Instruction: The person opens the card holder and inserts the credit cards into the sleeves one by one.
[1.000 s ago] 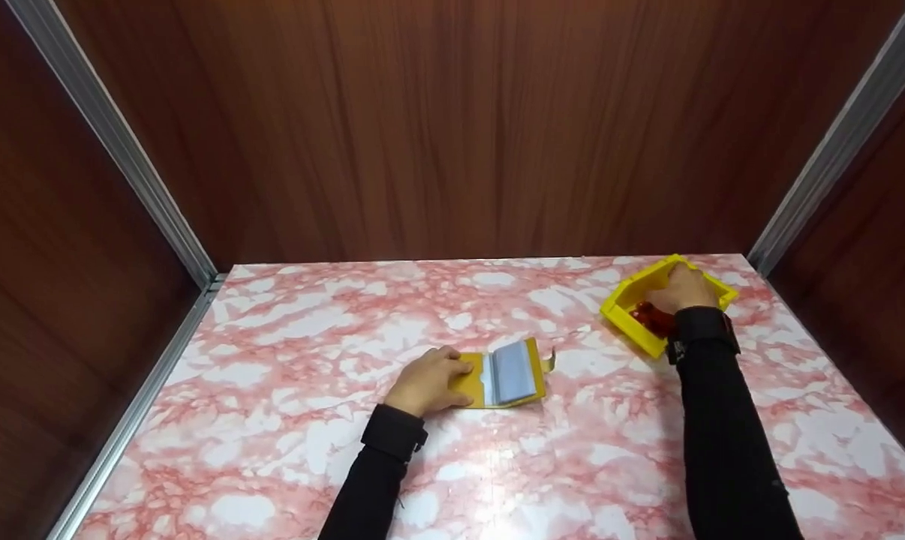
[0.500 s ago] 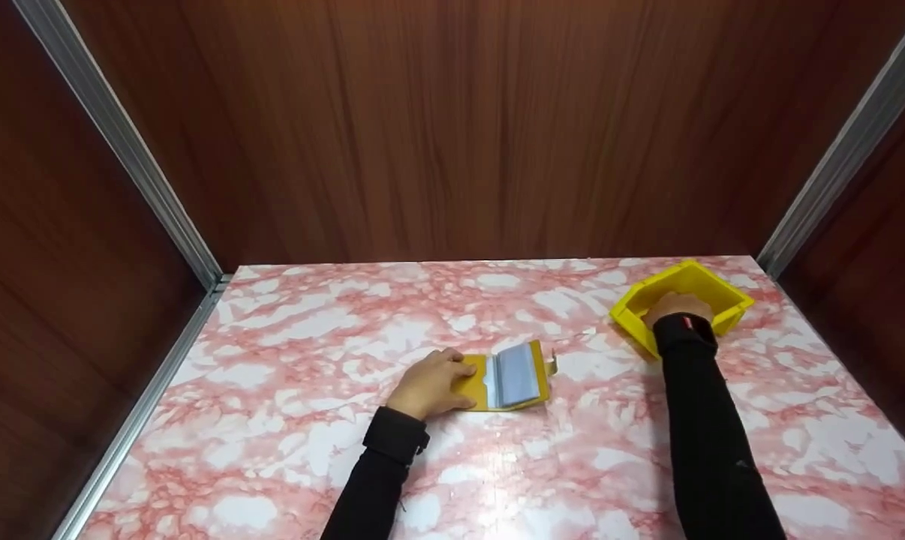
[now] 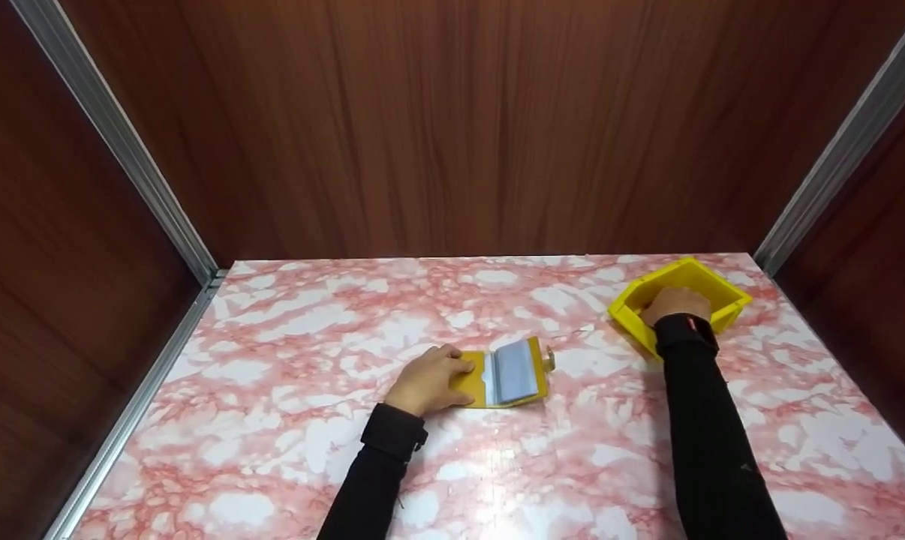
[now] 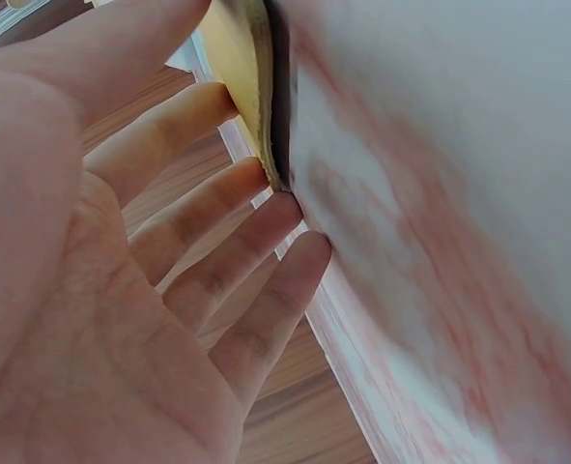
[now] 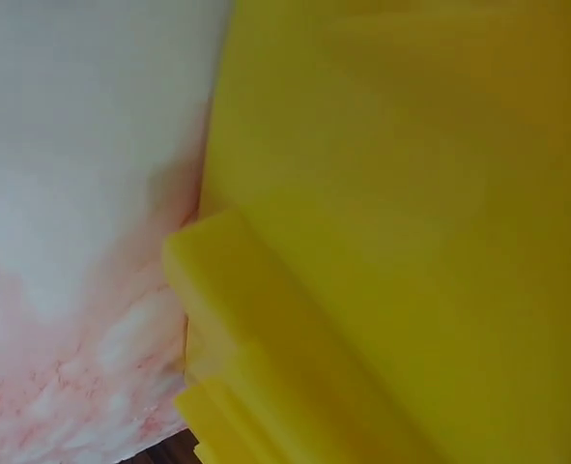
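Note:
A yellow card holder point(image 3: 514, 371) with clear plastic sleeves lies spread open on the table in the head view, its snap strap pointing right. My left hand point(image 3: 425, 381) rests on its left cover. The left wrist view has the fingers point(image 4: 193, 217) fairly straight, with fingertips along the cover's edge point(image 4: 263, 106). At the far right, my right hand point(image 3: 677, 301) reaches down into a yellow bin point(image 3: 730, 310). Its fingers are hidden inside, so I cannot tell what they hold. Only the bin's yellow wall point(image 5: 391, 193) and the table show in the right wrist view.
The red-and-white marbled table point(image 3: 310, 322) extends around both hands. Dark wood-grain panels point(image 3: 452, 135) enclose it at the back and sides, with metal rails point(image 3: 133, 157) at the corners.
My right hand has sunk deeper into the bin and shifted slightly toward me. The dark red thing seen in the bin a second ago is now hidden. My left hand stays put.

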Demonstrator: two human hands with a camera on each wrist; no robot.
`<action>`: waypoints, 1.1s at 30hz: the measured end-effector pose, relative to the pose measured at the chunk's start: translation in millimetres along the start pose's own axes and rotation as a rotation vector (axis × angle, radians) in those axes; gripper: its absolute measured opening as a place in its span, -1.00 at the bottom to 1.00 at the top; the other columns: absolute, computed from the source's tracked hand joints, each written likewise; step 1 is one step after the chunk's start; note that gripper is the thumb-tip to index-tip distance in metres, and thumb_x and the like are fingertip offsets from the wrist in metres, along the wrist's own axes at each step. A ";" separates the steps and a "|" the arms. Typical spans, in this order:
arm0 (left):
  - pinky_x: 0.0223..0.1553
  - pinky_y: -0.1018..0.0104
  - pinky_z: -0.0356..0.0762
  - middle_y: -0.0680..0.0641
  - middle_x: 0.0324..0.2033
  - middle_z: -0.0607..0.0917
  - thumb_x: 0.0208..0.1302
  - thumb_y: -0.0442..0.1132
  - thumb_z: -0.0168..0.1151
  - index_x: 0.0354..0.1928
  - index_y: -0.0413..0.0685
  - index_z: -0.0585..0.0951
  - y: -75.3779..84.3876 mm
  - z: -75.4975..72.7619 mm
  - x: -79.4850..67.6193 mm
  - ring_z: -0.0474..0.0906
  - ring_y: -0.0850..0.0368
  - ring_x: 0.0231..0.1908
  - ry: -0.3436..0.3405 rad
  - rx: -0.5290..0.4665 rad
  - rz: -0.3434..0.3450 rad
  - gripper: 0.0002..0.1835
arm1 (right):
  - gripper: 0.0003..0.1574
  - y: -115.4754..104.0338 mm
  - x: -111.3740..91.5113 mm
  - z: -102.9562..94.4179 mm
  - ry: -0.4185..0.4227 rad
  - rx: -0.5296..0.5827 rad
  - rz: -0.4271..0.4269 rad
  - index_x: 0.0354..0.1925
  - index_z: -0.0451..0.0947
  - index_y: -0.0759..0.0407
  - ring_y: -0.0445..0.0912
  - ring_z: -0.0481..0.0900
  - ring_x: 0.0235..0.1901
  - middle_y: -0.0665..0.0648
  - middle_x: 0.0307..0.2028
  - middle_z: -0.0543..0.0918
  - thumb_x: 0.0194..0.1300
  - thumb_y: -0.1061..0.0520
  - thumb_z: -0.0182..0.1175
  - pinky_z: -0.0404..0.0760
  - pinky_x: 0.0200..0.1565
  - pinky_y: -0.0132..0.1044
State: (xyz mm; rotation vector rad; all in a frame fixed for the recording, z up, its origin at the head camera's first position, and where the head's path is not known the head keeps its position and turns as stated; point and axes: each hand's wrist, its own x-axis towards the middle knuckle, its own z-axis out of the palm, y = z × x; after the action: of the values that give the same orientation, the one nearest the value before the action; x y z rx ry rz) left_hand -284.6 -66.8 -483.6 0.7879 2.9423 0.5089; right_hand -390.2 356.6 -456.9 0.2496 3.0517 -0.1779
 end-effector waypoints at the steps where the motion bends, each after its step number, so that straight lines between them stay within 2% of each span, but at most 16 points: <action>1: 0.30 0.07 0.50 -0.12 0.24 0.60 0.25 0.00 0.50 0.27 0.06 0.69 0.2 -0.1 -0.2 0.50 -0.06 0.26 -0.001 0.000 0.000 -0.45 | -0.30 -0.7 -0.9 -0.1 0.007 -0.008 -0.002 -0.22 0.67 0.53 0.35 0.63 -0.25 0.46 -0.34 0.68 0.36 -0.18 0.20 0.58 0.02 0.29; 4: 0.30 0.06 0.50 -0.12 0.23 0.60 0.24 0.00 0.50 0.26 0.05 0.69 0.0 0.4 0.3 0.50 -0.06 0.25 0.004 0.000 0.002 -0.45 | -0.29 -2.6 -3.9 -1.5 0.026 -0.006 -0.006 -0.20 0.66 0.54 0.38 0.62 -0.23 0.49 -0.32 0.67 0.37 -0.18 0.21 0.55 0.04 0.33; 10: 0.30 0.05 0.50 -0.12 0.25 0.60 0.25 0.00 0.50 0.27 0.05 0.69 -0.7 0.4 -0.2 0.50 -0.07 0.27 -0.006 -0.001 -0.004 -0.45 | -0.40 -5.9 -7.3 -2.5 0.059 -0.004 -0.018 -0.28 0.66 0.49 0.33 0.60 -0.31 0.40 -0.45 0.63 0.38 -0.11 0.17 0.57 -0.04 0.30; 17: 0.31 0.04 0.49 -0.14 0.25 0.59 0.27 -0.01 0.49 0.27 0.03 0.68 -0.5 0.2 0.5 0.49 -0.09 0.27 -0.009 -0.009 0.003 -0.45 | -0.42 -4.4 -4.8 7.3 0.122 -0.033 -0.026 -0.30 0.65 0.51 0.38 0.64 -0.31 0.52 -0.34 0.67 0.45 -0.04 0.09 0.63 -0.16 0.25; 21: 0.31 0.04 0.49 -0.15 0.26 0.59 0.27 0.00 0.48 0.28 0.04 0.68 -0.2 -0.1 0.6 0.49 -0.09 0.27 -0.009 -0.009 0.001 -0.45 | -0.51 -3.6 -4.3 9.5 0.165 0.061 -0.035 -0.26 0.65 0.57 0.40 0.66 -0.30 0.56 -0.30 0.68 0.44 0.08 0.13 0.65 -0.12 0.28; 24: 0.31 0.04 0.49 -0.15 0.26 0.59 0.27 0.00 0.48 0.27 0.03 0.68 -0.2 -0.8 0.7 0.49 -0.09 0.27 -0.010 -0.009 -0.001 -0.45 | -0.57 -2.6 -4.6 7.0 0.195 0.159 -0.044 -0.19 0.63 0.62 0.43 0.64 -0.24 0.58 -0.27 0.68 0.35 0.15 0.21 0.62 -0.06 0.30; 27: 0.31 0.04 0.49 -0.15 0.25 0.59 0.26 -0.01 0.49 0.27 0.02 0.68 0.0 -1.6 0.6 0.49 -0.09 0.27 -0.009 -0.017 -0.006 -0.45 | -0.51 -1.5 -5.4 1.6 0.191 0.281 -0.033 -0.08 0.61 0.64 0.45 0.59 -0.13 0.61 -0.16 0.66 0.31 0.15 0.27 0.55 0.09 0.32; 30: 0.31 0.05 0.49 -0.14 0.25 0.59 0.25 -0.01 0.50 0.26 0.02 0.69 0.4 -1.7 0.3 0.50 -0.08 0.26 -0.004 -0.021 -0.011 -0.45 | -0.44 -1.2 -6.0 -3.6 0.209 0.388 0.022 0.05 0.58 0.64 0.48 0.54 0.03 0.64 0.00 0.63 0.38 0.11 0.28 0.47 0.25 0.33; 33: 0.32 0.06 0.48 -0.13 0.26 0.59 0.25 0.00 0.50 0.27 0.04 0.68 1.4 -0.7 0.6 0.49 -0.07 0.28 -0.007 -0.022 -0.013 -0.45 | -0.47 -1.8 -6.2 -5.8 0.263 0.430 0.113 0.09 0.57 0.62 0.47 0.53 0.09 0.64 0.05 0.61 0.43 0.12 0.24 0.46 0.30 0.29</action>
State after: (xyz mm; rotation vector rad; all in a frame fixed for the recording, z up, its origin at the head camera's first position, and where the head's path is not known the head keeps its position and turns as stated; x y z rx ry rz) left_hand -284.6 -65.6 -482.4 0.7663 2.9283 0.5361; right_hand -384.8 354.6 -450.5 0.5051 3.2048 -0.8602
